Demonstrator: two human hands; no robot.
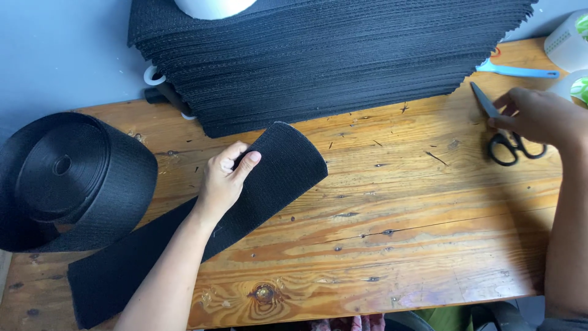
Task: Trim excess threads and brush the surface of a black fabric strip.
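My left hand (225, 179) pinches the free end of a wide black webbing strap (278, 168) that runs diagonally across the wooden table (392, 208); the end curls up under my thumb. The strap leads down-left from a big black roll (67, 178) at the table's left edge. My right hand (539, 116) rests at the far right on black scissors (508, 138), fingers over the blades, the loop handles showing just below the hand.
A tall stack of cut black webbing pieces (331, 55) fills the back of the table. A light-blue handled tool (517, 72) lies behind the right hand. White tape rolls (569, 43) stand at the right corner. A white round object (214, 6) sits atop the stack.
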